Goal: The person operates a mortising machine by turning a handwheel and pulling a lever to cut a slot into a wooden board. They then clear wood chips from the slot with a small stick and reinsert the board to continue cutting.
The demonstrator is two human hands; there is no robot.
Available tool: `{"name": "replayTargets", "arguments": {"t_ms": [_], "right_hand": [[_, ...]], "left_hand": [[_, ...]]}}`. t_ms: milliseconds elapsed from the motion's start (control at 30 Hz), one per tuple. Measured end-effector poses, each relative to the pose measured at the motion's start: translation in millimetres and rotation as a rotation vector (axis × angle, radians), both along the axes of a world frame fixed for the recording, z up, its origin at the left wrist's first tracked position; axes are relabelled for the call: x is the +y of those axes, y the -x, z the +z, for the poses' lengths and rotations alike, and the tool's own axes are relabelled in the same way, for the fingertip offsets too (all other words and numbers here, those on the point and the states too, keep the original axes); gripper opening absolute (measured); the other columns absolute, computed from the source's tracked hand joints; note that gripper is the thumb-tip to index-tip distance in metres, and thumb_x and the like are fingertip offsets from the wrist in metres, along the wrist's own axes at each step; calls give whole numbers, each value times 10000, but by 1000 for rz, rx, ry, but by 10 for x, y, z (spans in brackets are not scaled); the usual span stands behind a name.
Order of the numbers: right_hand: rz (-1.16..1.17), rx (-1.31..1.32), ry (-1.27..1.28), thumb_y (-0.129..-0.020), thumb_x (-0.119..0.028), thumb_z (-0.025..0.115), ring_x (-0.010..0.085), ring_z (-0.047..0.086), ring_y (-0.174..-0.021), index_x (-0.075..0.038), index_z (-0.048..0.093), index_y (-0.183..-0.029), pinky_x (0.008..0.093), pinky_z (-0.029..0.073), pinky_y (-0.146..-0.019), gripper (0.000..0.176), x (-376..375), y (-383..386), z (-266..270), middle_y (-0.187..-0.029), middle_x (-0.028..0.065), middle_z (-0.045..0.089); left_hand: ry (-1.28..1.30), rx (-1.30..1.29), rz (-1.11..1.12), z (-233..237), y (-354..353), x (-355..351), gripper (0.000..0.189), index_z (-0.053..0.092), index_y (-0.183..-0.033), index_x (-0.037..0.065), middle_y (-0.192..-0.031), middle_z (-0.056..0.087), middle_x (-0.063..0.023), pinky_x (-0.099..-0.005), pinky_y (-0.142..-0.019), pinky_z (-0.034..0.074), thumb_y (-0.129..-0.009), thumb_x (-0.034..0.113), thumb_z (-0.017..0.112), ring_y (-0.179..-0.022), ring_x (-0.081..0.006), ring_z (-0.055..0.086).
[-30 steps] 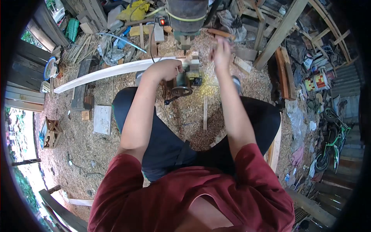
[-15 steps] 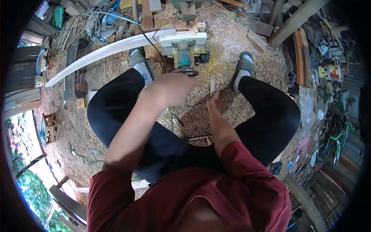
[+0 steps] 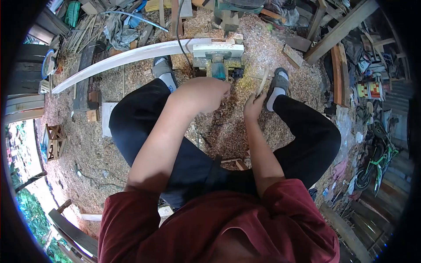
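Observation:
My left hand [image 3: 201,95] is closed at the front end of a teal bench vise [image 3: 218,70], where its handwheel sits; the hand covers the wheel. Between the vise's jaws, faced with a pale wood block [image 3: 218,51], lies one end of a long, curved, pale wooden piece [image 3: 131,54], which stretches out to the left. My right hand [image 3: 254,106], to the right of the vise, grips a thin wooden stick [image 3: 264,80] that points up and away from me.
Wood shavings [image 3: 228,127] cover the ground between my legs. A green machine base [image 3: 239,5] stands beyond the vise. Beams [image 3: 340,72] and clutter line the right side, with a small green bicycle [image 3: 377,162]. A small wooden crate [image 3: 55,141] sits at left.
My right hand has risen and moved right and forward with the stick, which now tilts upward. My left hand stays at the vise and now hides its handwheel. The view has shifted slightly.

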State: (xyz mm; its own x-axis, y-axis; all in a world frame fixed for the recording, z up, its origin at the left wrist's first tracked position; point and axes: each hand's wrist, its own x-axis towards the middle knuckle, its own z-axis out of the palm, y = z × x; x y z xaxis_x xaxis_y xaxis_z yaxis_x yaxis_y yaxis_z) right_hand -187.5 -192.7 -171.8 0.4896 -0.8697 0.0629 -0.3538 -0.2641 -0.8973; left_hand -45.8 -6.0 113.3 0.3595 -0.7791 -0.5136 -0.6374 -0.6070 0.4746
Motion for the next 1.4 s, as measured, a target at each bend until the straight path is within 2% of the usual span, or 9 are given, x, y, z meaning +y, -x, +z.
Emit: {"name": "replayTargets", "arguments": {"t_ms": [100,200,367,500,733,833,933,1167,1400], "right_hand": [[284,80,332,-1044,-132,567,468,628,-1111,22,528,-1464,527,500,-972,449,-124,-154,290,-1296,269,557],[436,48,247,-1053,-109,564,452,622,-1121,-17,576,-1455,487,490,-1008,412,25,-327,657,-1133,245,601],[621,229,309,-1045,-110,587,466,650,-1055,-96,544,-1564,461,543,-952,521,90,-700,928,-1163,250,618],[663,177,366,-1001,-81,596,478,676,-1042,-269,598,-1531,538,566,-906,562,127,-1075,932,-1173,260,672],[717,171,400,-993,-64,596,488,680,-1066,-238,620,-1508,540,567,-934,544,86,-1320,675,-1227,289,670],[322,328,306,-988,-67,612,512,689,-1067,-205,603,-1541,524,570,-965,570,134,-1128,658,-1248,375,631],[194,294,269,-987,-59,604,506,695,-1044,-197,592,-1555,523,575,-928,585,167,-927,628,-1244,363,625],[440,198,216,-989,-111,620,486,687,-1002,-237,620,-1531,526,567,-900,556,211,-747,771,-1182,291,649],[644,194,321,-994,-130,633,483,686,-1039,-256,644,-1502,510,569,-928,524,60,-1295,638,-1159,281,671]], "left_hand": [[55,21,71,54,-89,108,297,693,-1256,61,-1131,752,-199,-497,-910,544,-982,58,578,-1076,-415,709],[129,-63,112,99,-184,254,261,692,-1244,59,-1114,756,-195,-490,-907,543,-1024,77,554,-1060,-411,710],[154,-103,154,77,-234,398,250,686,-1243,69,-1124,756,-195,-479,-920,548,-1032,92,554,-1080,-414,711],[83,-42,124,51,-199,430,261,668,-1273,80,-1132,755,-192,-478,-918,550,-1035,119,567,-1071,-415,715],[47,-33,124,106,-217,431,260,666,-1268,81,-1099,750,-197,-491,-906,551,-1026,144,593,-1059,-404,719],[82,-29,141,99,-193,432,259,666,-1263,75,-1102,754,-202,-491,-912,555,-1024,146,593,-1065,-405,721],[70,-41,145,131,-170,413,260,667,-1260,69,-1111,760,-203,-489,-916,558,-1024,149,593,-1070,-405,723],[104,-27,120,81,-135,406,264,673,-1257,68,-1117,765,-200,-490,-925,555,-1023,165,598,-1081,-406,720],[21,-31,123,157,-111,344,273,684,-1252,74,-1129,758,-208,-497,-935,545,-1032,222,623,-1094,-410,712]]}}
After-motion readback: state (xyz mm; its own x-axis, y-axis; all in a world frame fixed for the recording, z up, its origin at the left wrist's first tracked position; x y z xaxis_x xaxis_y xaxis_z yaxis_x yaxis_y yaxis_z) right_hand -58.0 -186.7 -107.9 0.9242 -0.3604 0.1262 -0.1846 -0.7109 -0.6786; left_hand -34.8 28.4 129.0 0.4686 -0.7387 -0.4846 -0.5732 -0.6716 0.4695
